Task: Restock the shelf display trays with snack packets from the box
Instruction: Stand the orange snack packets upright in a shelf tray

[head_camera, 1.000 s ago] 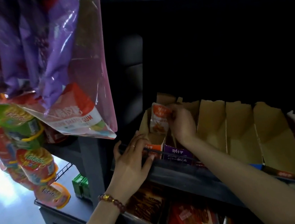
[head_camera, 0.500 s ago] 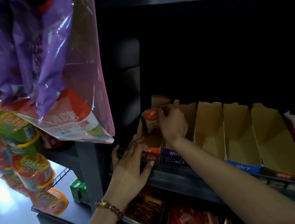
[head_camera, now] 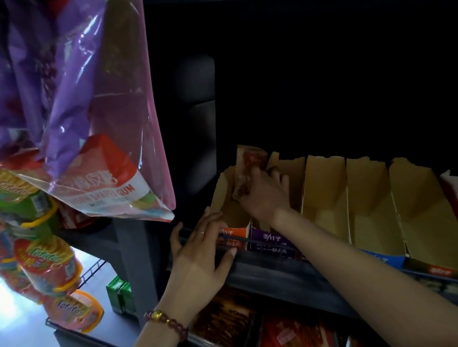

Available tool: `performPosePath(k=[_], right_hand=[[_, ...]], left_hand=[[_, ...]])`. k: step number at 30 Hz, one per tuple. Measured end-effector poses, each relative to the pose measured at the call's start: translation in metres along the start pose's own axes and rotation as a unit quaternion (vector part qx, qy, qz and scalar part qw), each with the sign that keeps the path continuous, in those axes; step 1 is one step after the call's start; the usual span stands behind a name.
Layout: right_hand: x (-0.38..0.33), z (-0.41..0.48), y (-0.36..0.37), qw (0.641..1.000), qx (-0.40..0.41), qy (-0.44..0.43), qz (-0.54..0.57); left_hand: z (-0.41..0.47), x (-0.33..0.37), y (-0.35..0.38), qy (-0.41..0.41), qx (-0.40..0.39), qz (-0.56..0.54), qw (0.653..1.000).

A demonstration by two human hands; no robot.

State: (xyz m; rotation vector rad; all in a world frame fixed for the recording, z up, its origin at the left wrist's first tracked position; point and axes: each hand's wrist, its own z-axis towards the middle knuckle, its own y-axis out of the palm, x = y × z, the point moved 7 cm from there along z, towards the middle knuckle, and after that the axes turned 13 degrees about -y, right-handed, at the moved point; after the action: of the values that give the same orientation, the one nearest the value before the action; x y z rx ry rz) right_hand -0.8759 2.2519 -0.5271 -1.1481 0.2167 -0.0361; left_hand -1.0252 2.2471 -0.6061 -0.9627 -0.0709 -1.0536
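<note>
One head-worn wide view, angled forward and down, close to the shelf (head_camera: 276,270) and both forearms.

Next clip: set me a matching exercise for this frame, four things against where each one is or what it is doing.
Things:
1 left hand
2 right hand
3 bead bracelet
4 pink plastic bag

States:
A hangs at upper left
B grips a snack packet at the orange-fronted tray
C lies flat on the shelf front edge
D circles a wrist

Pairs: 1-C; 2-B; 3-D; 4-A
</note>
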Motion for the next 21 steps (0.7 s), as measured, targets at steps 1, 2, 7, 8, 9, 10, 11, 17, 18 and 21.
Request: performPosePath(k=[1,2,7,8,9,10,11,17,18,21], right_hand=[[-0.0024,-0.0001,0.0001,0.999,-0.022,-0.009,-0.039],[-0.0040,0.0002,0.0007,0.995,-0.044,-0.016,-0.082],[-0.0056,-0.0005,-0.0018,0.972,-0.086,-0.003,-0.218],[-0.0053,-0.0003,-0.0005,0.970,-0.094,-0.003,-0.224],[-0.0054,-0.0003,0.0008,0.968,-0.102,-0.003,-0.228],[-0.0057,-0.0002,0.0018,0.967,-0.107,-0.004,-0.232],[-0.0060,0.0000,0.0023,0.966,-0.110,-0.005,-0.234],[-0.0069,0.0035,0.0050,0.964,-0.126,-0.024,-0.233],[-0.0066,0.0033,0.0030,0.965,-0.115,-0.019,-0.233],[-0.0050,0.0005,0.0005,0.959,-0.112,0.003,-0.261]], left_hand=[[-0.0002,0.0002,0.0001,0.001,0.001,0.000,1.000],[-0.0004,0.0004,0.0001,0.002,0.001,0.002,1.000],[-0.0003,0.0004,-0.0002,0.004,0.002,0.004,1.000],[-0.0004,0.0009,-0.0003,0.005,0.003,0.004,1.000],[-0.0008,0.0011,-0.0003,0.006,0.004,0.004,1.000],[-0.0009,0.0013,-0.0004,0.006,0.005,0.003,1.000],[-0.0010,0.0013,-0.0006,0.005,0.007,0.004,1.000],[0.0018,0.0009,-0.0012,0.002,0.006,0.003,1.000],[0.0021,0.0007,-0.0010,0.002,0.006,0.007,1.000],[0.0024,0.0012,-0.0009,0.003,0.005,0.010,1.000]])
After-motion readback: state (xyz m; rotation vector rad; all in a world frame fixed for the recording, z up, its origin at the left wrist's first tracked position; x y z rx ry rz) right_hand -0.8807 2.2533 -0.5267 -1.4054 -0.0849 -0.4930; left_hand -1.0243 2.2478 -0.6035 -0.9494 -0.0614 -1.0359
